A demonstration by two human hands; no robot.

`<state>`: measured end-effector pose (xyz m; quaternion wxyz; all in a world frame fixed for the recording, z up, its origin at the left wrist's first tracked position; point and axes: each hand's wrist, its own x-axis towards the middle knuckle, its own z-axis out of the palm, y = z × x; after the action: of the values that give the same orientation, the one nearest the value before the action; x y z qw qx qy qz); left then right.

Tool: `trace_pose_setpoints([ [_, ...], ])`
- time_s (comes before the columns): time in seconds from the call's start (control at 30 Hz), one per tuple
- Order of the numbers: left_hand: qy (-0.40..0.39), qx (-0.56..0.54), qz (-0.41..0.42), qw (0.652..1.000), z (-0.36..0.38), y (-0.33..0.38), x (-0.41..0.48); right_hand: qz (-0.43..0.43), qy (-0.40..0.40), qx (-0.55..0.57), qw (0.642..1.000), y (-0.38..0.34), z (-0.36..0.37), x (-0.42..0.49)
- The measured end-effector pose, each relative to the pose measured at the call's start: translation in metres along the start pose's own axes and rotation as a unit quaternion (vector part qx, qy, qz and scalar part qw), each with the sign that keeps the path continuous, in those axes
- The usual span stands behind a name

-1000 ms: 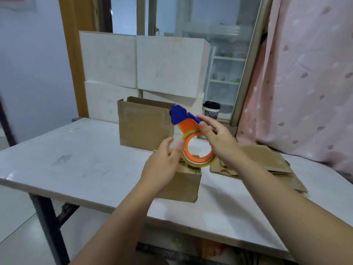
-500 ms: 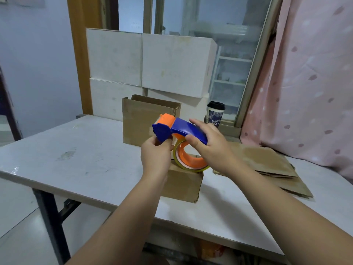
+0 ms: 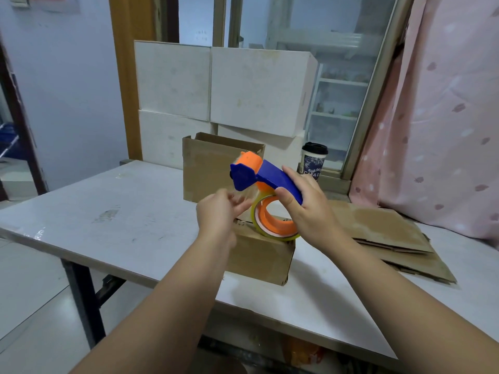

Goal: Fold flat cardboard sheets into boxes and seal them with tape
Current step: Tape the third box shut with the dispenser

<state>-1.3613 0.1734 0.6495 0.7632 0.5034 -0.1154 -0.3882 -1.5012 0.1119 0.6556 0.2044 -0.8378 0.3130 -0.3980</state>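
- White table point(image 3: 108, 225) by the window, with a closed small box point(image 3: 262, 255) near its front edge.
- Right hand point(image 3: 307, 209) grips the blue handle of the tape dispenser point(image 3: 259, 174), just above that box.
- Left hand point(image 3: 216, 211) is just left of it, pinching the loose tape strip point(image 3: 247, 194) (bit blurry).
- Flat sheets point(image 3: 383, 230) lie to the right.

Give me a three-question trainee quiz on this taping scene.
1. True or false: the right hand grips the blue handle of the dispenser.
2. The flat sheets lie: A) on the floor B) on the table, right of the closed box C) inside the open box.
3. Fill in: the lid of the cup is ___.
Key: 1 true; 2 B; 3 black.
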Motion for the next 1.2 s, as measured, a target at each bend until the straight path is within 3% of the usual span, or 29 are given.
trace_pose_setpoints([
  [0.07, -0.026, -0.038, -0.041, 0.998, -0.007, 0.007, 0.004, -0.003, 0.009, 0.014, 1.000, 0.005, 0.000, -0.002],
  [0.17, -0.054, 0.003, -0.033, 0.998, -0.017, 0.012, 0.008, 0.003, 0.015, 0.020, 1.000, 0.008, -0.003, -0.004],
  [0.37, -0.010, 0.131, 0.051, 0.990, -0.032, 0.005, 0.019, -0.007, 0.007, 0.013, 1.000, -0.001, -0.002, -0.005],
  [0.57, 0.013, 0.116, 0.010, 0.993, -0.040, -0.004, 0.035, -0.002, 0.019, 0.030, 0.999, -0.007, 0.009, 0.001],
  [0.83, -0.043, 0.035, -0.094, 0.994, -0.049, -0.009, 0.048, 0.042, 0.115, 0.136, 0.983, -0.003, 0.035, -0.009],
  [0.93, -0.046, 0.009, -0.093, 0.995, -0.049, -0.008, 0.052, 0.053, 0.168, 0.209, 0.962, -0.003, 0.043, -0.014],
  [1.03, -0.053, 0.041, -0.065, 0.996, -0.046, -0.007, 0.053, 0.064, 0.209, 0.270, 0.938, 0.002, 0.045, -0.014],
  [1.2, -0.059, 0.106, -0.061, 0.991, -0.046, -0.009, 0.062, 0.046, 0.204, 0.254, 0.944, 0.001, 0.051, -0.020],
])
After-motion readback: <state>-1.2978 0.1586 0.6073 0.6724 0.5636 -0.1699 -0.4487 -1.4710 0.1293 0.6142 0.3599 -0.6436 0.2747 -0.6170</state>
